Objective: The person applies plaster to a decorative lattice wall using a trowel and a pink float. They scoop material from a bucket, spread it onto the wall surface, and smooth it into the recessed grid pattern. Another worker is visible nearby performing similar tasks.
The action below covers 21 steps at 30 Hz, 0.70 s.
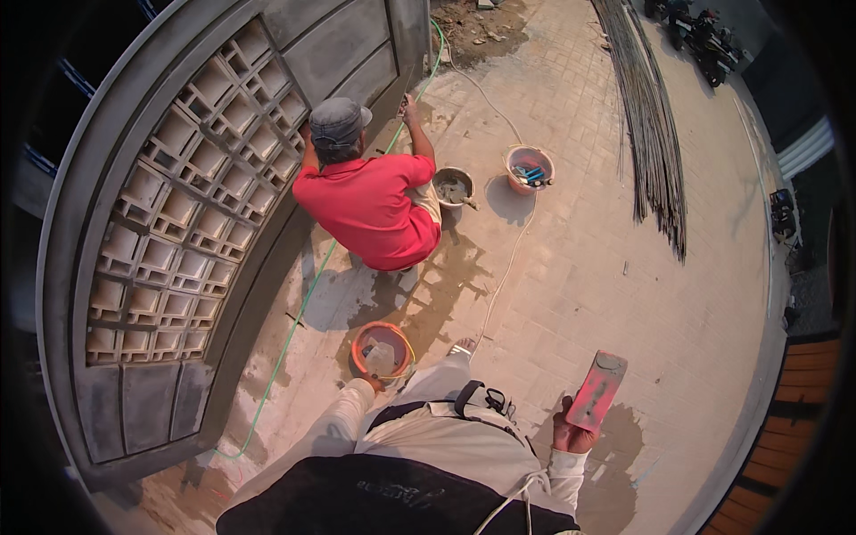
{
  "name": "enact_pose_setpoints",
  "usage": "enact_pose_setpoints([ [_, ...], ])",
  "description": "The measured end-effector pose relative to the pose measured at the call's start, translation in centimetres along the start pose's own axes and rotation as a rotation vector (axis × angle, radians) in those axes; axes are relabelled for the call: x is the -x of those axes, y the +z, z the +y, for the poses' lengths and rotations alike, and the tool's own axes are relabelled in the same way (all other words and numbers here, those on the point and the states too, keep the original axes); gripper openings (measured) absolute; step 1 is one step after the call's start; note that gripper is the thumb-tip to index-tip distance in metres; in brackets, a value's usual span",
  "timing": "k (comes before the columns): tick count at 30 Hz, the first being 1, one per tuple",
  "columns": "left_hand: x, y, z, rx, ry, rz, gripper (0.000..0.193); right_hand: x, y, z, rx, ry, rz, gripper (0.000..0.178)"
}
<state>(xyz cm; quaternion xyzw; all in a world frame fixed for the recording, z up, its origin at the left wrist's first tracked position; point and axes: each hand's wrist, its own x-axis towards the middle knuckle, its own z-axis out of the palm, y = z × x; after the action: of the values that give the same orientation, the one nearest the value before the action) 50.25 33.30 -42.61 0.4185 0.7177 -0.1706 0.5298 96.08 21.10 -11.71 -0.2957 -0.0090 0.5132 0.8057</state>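
Observation:
My right hand (573, 432), at the lower right, is closed around a flat pinkish-red plastering float (597, 392) with grey smears at its far end. My left hand (367, 383) reaches to the near side of an orange bucket (358, 343). Its fingers curl where the bucket's yellow handle (411, 343) meets the rim, and they are partly hidden. Inside the bucket are cloudy water and a greyish item that I cannot make out.
A person in a red shirt (374, 209) crouches at a grey wall (152, 406) with latticed blocks. Nearby stand a mortar bowl (440, 183) and a tool bucket (513, 169). A green hose (299, 312) and a pale cable (504, 276) cross the paving. Long rods (655, 134) lie at the right.

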Motion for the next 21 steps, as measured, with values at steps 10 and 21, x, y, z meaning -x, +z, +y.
enact_pose_setpoints([
  [10,-4.8,-4.5,29.1,-0.178,0.387,0.158,0.088,-24.5,-0.9,-9.1,0.021,0.005,0.015,0.032],
  [21,-4.6,-6.1,57.2,0.51,0.243,0.111,0.08,-61.7,7.2,-19.4,0.057,0.272,-0.063,0.023],
])
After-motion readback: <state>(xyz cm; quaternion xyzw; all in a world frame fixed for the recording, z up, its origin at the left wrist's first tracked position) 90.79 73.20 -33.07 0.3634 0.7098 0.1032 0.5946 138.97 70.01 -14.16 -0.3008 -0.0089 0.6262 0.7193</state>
